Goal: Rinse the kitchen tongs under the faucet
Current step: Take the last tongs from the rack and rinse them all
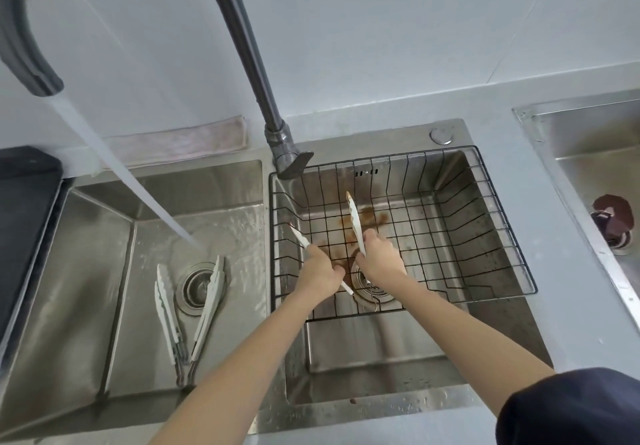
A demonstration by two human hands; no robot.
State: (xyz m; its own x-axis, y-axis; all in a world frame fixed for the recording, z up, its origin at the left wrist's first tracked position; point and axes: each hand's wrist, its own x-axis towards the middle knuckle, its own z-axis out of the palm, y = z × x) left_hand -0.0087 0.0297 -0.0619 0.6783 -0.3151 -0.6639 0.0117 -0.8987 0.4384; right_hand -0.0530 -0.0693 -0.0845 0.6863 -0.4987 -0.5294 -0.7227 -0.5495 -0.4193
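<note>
Two hands, left (320, 271) and right (379, 259), each gripping one arm of soiled tongs (355, 221) over wire basket (450, 236), apart from faucet (45, 77) stream, probably spreading them for rinsing.

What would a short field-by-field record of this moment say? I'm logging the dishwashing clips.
water: running from the faucet into the left basin
tongs in hands: stained, spread open over the wire basket in the right basin, not under the stream
left hand: grips one arm
right hand: grips the other arm
other tongs: two pairs lying by the left drain
</note>
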